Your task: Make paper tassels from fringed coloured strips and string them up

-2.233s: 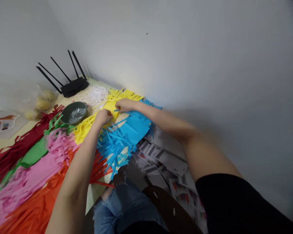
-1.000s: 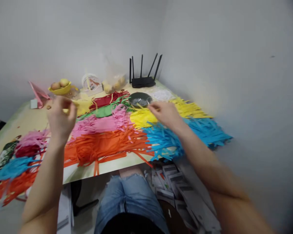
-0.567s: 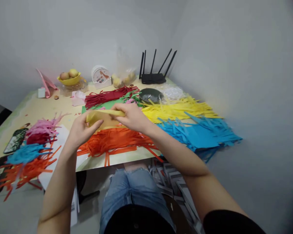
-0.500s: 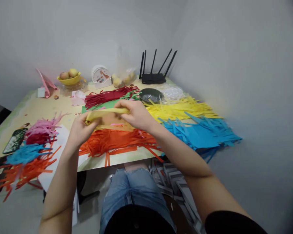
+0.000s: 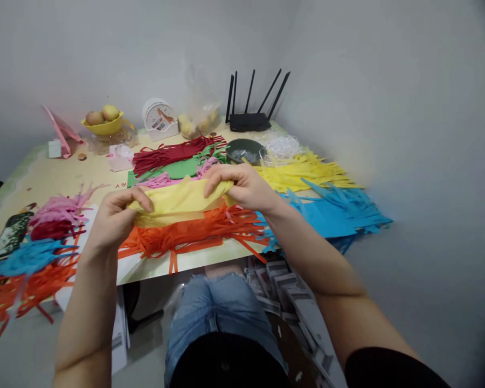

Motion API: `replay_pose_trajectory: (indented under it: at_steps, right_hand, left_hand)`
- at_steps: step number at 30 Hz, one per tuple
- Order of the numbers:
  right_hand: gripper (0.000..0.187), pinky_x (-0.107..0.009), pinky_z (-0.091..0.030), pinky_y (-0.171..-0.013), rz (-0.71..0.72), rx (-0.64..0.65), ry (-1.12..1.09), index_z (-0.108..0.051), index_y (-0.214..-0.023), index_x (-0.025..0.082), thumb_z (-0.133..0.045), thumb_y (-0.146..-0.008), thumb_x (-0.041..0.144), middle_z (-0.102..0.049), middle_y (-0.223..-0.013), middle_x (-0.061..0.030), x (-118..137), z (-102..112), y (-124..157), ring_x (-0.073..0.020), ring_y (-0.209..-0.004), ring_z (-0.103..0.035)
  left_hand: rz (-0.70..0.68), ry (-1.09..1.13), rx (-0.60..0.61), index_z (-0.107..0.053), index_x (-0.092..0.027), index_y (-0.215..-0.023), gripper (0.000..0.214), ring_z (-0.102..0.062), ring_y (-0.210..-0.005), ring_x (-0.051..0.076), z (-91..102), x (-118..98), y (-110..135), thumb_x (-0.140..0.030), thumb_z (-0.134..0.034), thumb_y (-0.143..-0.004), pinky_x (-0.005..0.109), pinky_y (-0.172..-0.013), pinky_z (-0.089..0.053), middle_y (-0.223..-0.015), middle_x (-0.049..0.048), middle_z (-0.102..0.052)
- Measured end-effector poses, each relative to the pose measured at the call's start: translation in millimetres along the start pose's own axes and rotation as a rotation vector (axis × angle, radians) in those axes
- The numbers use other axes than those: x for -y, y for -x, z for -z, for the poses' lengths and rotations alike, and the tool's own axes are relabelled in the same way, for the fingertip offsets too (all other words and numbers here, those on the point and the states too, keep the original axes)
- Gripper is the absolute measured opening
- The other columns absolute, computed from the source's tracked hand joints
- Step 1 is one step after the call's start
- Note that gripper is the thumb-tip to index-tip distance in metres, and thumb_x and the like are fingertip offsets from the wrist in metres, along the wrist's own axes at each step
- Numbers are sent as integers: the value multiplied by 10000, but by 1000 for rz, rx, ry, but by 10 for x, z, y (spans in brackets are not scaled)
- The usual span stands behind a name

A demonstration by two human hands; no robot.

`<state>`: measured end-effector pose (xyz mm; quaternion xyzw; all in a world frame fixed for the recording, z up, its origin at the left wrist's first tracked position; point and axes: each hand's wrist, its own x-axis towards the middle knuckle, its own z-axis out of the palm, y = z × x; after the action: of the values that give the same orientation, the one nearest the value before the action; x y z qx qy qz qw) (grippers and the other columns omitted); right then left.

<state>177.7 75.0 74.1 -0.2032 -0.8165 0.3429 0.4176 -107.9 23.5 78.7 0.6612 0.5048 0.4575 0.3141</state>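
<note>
A pale yellow sheet (image 5: 178,198), thin and soft like fabric or tissue paper, is stretched between my two hands above the table's front. Its left end is pinched by my left hand (image 5: 119,211), thumb below and fingers on top. My right hand (image 5: 242,186) grips the right end, fingers curled over it. Just below lies a bundle of orange fringed strips (image 5: 194,231). Behind my hands are pink strips (image 5: 159,179), a green fringed piece (image 5: 178,170) and a dark red fringed bundle (image 5: 170,153), partly overlapping.
Yellow fringe (image 5: 307,170) and blue fringe (image 5: 331,215) lie on the right. A dark green bowl (image 5: 246,150) and a black router (image 5: 249,122) stand behind. Pink strips (image 5: 59,210), blue strips (image 5: 30,256) and a phone (image 5: 12,235) lie left. A yellow fruit bowl (image 5: 104,127) is at the back.
The yellow sheet was a narrow band seen nearly edge-on; now its broad face shows, spread flatter between my hands. My left hand has moved left and my right hand slightly right.
</note>
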Motion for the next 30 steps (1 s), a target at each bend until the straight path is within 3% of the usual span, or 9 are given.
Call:
replay_pose_trajectory:
  at_steps: [6, 11, 14, 17, 20, 23, 25, 28, 30]
  right_hand:
    - [305, -352, -487, -992, 45, 229, 84, -776, -1025, 227, -523, -855, 223, -675, -1143, -43, 73, 227, -16, -185, -1090, -635]
    - [311, -302, -522, -838, 56, 142, 293, -765, -853, 195, -517, -975, 336, -705, -1007, -51, 103, 201, -49, -167, -922, -666]
    - [264, -335, -534, -879, 153, 203, 535, -767, -922, 195, -532, -968, 308, -709, -1069, -74, 216, 109, -58, -195, -969, -672]
    - [267, -367, -540, -915, 244, 287, 651, -756, -959, 189, -517, -964, 309, -706, -1083, -87, 358, 54, -68, -219, -1007, -668]
    - [248, -345, -531, -905, 246, 263, 624, -731, -915, 200, -501, -968, 276, -704, -1059, -65, 441, 85, -92, -201, -993, -670]
    - [172, -307, -517, -838, 91, 113, 523, -687, -989, 185, -572, -946, 304, -704, -996, -50, 408, 155, -135, -178, -919, -667]
    - [271, -291, -506, -800, -32, 58, 437, -658, -1081, 167, -681, -872, 339, -713, -993, -49, 318, 176, -176, -178, -893, -663]
    - [260, -260, -498, -709, -235, 107, 233, -671, -962, 132, -719, -813, 340, -713, -839, -37, 132, 132, -246, -161, -765, -670]
    - [220, -236, -504, -636, -360, 91, 27, -650, -826, 129, -699, -819, 343, -669, -706, -16, 14, 63, -296, -137, -651, -664]
  left_hand:
    - [-140, -200, 133, -655, -247, -663, 130, -599, -735, 228, 113, -151, -17, -266, -533, -625, 349, -675, -518, -740, 60, -653]
    - [-195, -395, 336, -693, -246, -685, 309, -656, -837, 257, 241, -177, -72, -480, -546, -823, 376, -807, -550, -819, 88, -704]
    - [-210, -576, 240, -680, -239, -666, 356, -673, -957, 267, 191, -183, -121, -546, -609, -832, 404, -940, -526, -979, 90, -733]
    - [-264, -579, 136, -706, -234, -914, 333, -633, -1135, 281, -15, -235, -196, -541, -687, -787, 409, -1044, -474, -1180, 90, -702]
    - [-193, -514, 273, -696, -209, -1023, 325, -661, -943, 228, -218, -270, -297, -449, -663, -806, 322, -880, -509, -1012, 55, -725]
    - [-115, -470, 347, -677, -178, -798, 240, -572, -672, 153, -275, -277, -383, -408, -612, -825, 247, -663, -440, -707, 5, -637]
    - [-101, -432, 375, -641, -172, -719, 267, -505, -600, 124, -245, -292, -417, -423, -632, -810, 226, -587, -385, -623, -15, -561]
    - [-76, -354, 370, -609, -169, -670, 293, -435, -529, 96, -167, -312, -448, -431, -677, -783, 209, -513, -334, -570, -34, -496]
    - [-49, -268, 292, -575, -169, -647, 323, -426, -499, 86, -113, -286, -471, -433, -726, -754, 200, -477, -321, -557, -39, -482]
